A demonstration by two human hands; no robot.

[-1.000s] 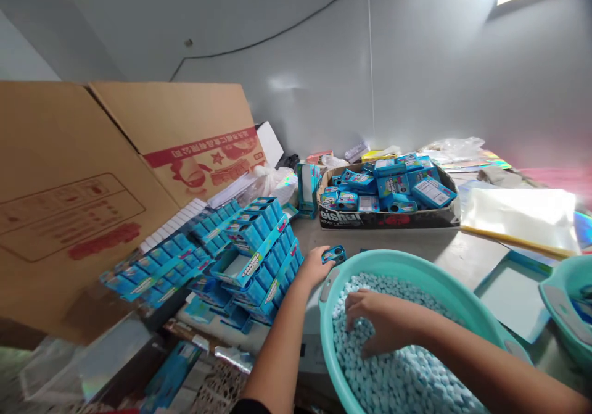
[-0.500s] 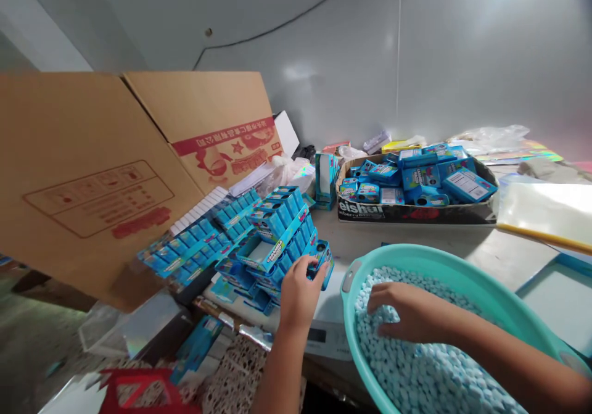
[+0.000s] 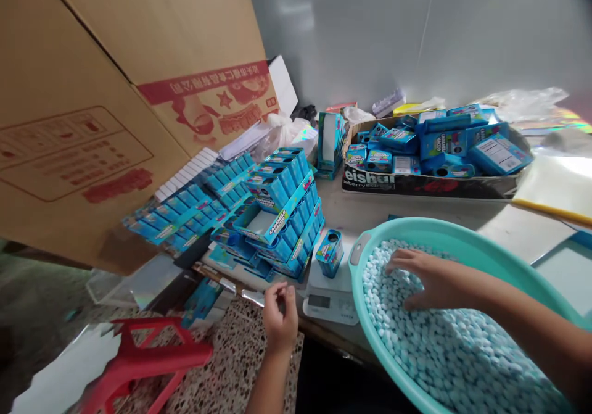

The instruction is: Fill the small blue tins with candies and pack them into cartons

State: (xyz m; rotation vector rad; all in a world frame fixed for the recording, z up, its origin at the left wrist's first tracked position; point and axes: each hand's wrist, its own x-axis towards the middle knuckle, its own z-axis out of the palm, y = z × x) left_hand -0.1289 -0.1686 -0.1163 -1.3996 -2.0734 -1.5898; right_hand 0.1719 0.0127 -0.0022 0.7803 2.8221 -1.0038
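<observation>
A small blue candy box (image 3: 330, 253) with a dark round hole in its top stands upright on a white kitchen scale (image 3: 319, 302). My left hand (image 3: 280, 316) is apart from it, in front of the table edge, its fingers curled in and nothing visible in them. My right hand (image 3: 423, 276) is inside a turquoise basin (image 3: 359, 266), thumb and fingers apart over pale blue candies (image 3: 430, 349); its fingertips touch or nearly touch them. Left of the scale rises a stack of blue display trays (image 3: 282, 216) packed with similar boxes; the upper tray has a bare section.
Behind the basin, a black carton (image 3: 416, 186) holds a heap of blue boxes. A large cardboard box (image 3: 111, 99) leans at the left beside more filled trays (image 3: 185, 213). Below stands a red plastic stool (image 3: 148, 355). Plastic bags (image 3: 277, 133) lie at the back.
My left hand has let go of the blue box on the scale and drawn back toward the table edge. My right hand remains over the candies. The view has tilted down.
</observation>
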